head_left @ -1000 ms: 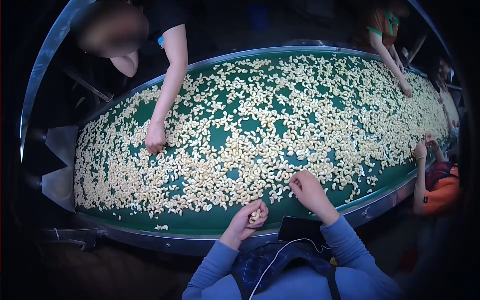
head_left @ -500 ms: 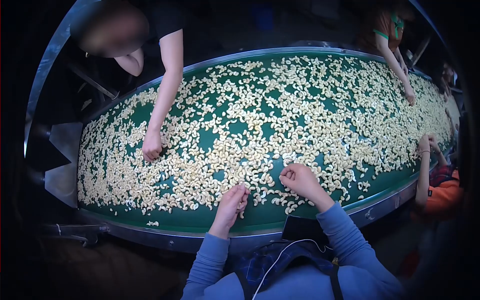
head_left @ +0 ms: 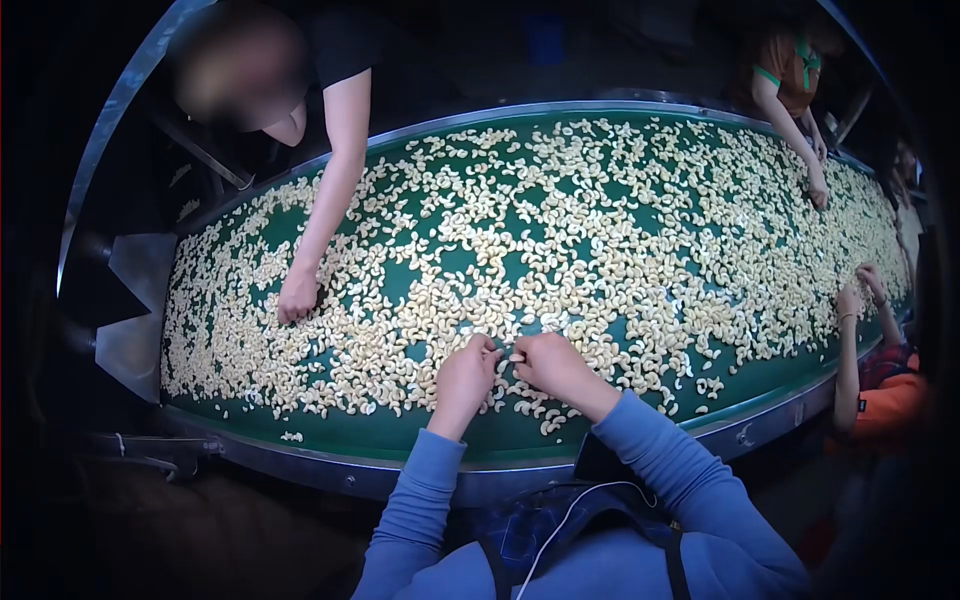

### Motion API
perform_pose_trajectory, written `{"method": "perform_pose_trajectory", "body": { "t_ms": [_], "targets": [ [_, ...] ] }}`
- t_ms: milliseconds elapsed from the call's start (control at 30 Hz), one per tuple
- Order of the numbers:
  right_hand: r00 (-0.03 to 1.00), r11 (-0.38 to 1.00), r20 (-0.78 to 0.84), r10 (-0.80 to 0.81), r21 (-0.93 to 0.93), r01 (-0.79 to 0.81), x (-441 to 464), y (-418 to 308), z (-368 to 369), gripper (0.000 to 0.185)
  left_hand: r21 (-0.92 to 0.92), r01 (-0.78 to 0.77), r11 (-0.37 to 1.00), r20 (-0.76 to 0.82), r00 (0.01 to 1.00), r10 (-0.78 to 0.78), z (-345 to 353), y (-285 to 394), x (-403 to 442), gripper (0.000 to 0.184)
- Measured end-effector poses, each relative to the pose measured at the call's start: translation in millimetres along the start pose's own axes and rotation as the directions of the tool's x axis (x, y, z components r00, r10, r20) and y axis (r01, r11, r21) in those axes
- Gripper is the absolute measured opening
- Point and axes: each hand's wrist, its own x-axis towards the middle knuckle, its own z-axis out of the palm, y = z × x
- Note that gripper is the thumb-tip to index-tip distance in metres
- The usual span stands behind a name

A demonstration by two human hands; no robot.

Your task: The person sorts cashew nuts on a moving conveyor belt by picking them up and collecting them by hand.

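Pale cashew nuts (head_left: pixel 640 270) lie scattered in a dense layer over a green conveyor belt (head_left: pixel 370 432). My left hand (head_left: pixel 468 375) is over the near part of the belt with its fingers closed; what is inside them is hidden. Just to its right, a small gap away, my right hand (head_left: pixel 545 362) has thumb and index finger pinched on a cashew nut at the fingertips. Nuts lie around and below both hands.
Across the belt at left, a person's hand (head_left: pixel 298 294) touches the nuts. Another person's hand (head_left: pixel 819 194) reaches in at far right, and a person in orange (head_left: pixel 888 400) has hands over the right edge. A metal rim (head_left: pixel 320 478) borders the belt; metal plates (head_left: pixel 130 355) stand left.
My left hand has moved up from the near edge, and my right hand has moved left, so they are now close together. The nuts in view have drifted left along the belt.
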Motion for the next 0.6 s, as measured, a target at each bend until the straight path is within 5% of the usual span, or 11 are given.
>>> {"method": "perform_pose_trajectory", "body": {
  "t_ms": [67, 100, 167, 200, 233, 300, 333, 433, 500, 600],
  "targets": [
    [0.997, 0.997, 0.071, -0.010, 0.080, 0.005, -12, 9, -18, 0.018, -0.008, 0.015, 1.000, 0.021, 1.000, -0.015, 0, 2, -4, 0.018],
    [0.994, 0.957, 0.096, 0.058, 0.277, -0.082, -22, 13, -24, 0.018, 0.000, 0.014, 1.000, 0.010, 1.000, -0.014, 1, 3, -6, 0.018],
    [0.968, 0.750, 0.192, 0.161, 0.614, -0.246, -41, 22, -35, 0.018, 0.012, 0.022, 1.000, -0.022, 1.000, -0.022, 2, 6, -12, 0.019],
    [0.932, 0.541, 0.317, 0.177, 0.759, -0.361, -48, 22, -50, 0.018, 0.023, -0.013, 1.000, -0.052, 0.999, 0.014, 6, 3, -14, 0.017],
    [0.932, 0.501, 0.325, 0.162, 0.786, -0.361, -55, 30, -56, 0.016, -0.206, 0.082, 0.975, -0.003, 0.996, -0.084, 8, 3, -15, 0.016],
    [0.895, 0.504, 0.398, 0.203, 0.741, -0.444, -68, 49, -57, 0.014, -0.598, 0.271, 0.754, 0.164, 0.962, -0.216, 8, 11, -17, 0.015],
    [0.889, 0.359, 0.398, 0.228, 0.814, -0.456, -75, 50, -55, 0.014, -0.846, 0.420, 0.328, 0.393, 0.908, -0.147, 3, 14, -22, 0.018],
    [0.870, -0.149, 0.437, 0.230, 0.899, -0.412, -86, 30, -44, 0.020, -0.941, 0.339, -0.008, 0.338, 0.940, 0.044, 16, 59, -36, 0.021],
    [0.870, -0.505, 0.465, 0.166, 0.798, -0.330, -91, 26, -34, 0.026, -0.956, 0.164, 0.243, 0.203, 0.968, 0.147, 35, 90, -42, 0.024],
    [0.836, -0.666, 0.508, 0.207, 0.699, -0.260, -101, 36, -34, 0.025, -0.895, 0.035, 0.444, 0.119, 0.979, 0.164, 32, 114, -39, 0.025]
  ]
}}
